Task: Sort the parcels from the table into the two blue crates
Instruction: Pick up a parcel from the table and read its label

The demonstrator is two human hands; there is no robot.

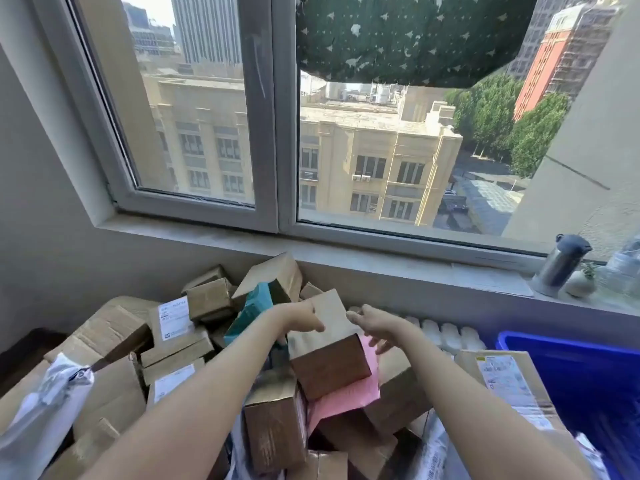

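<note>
Window wall at back, city bldgs beyond glass; grey sill point(346, 244) below, steel flask point(561, 265) standing on it at rt. Heap of parcels point(145, 368) under sill, mostly brown cartons, some w/ white labels. Brown carton point(329, 362) atop heap, centre, lying on pink mailer point(349, 396); long axis near-to-far, pointing at window wall, small end face toward camera. Left hand point(301, 320) grasping carton's left top edge, fingers curled over top face. Right hand point(377, 327) just beside carton's rt edge, fingers loose, spread, holding nothing; contact unclear. Blue crate point(554, 344) far rt, labelled carton point(502, 379) at its left side.
</note>
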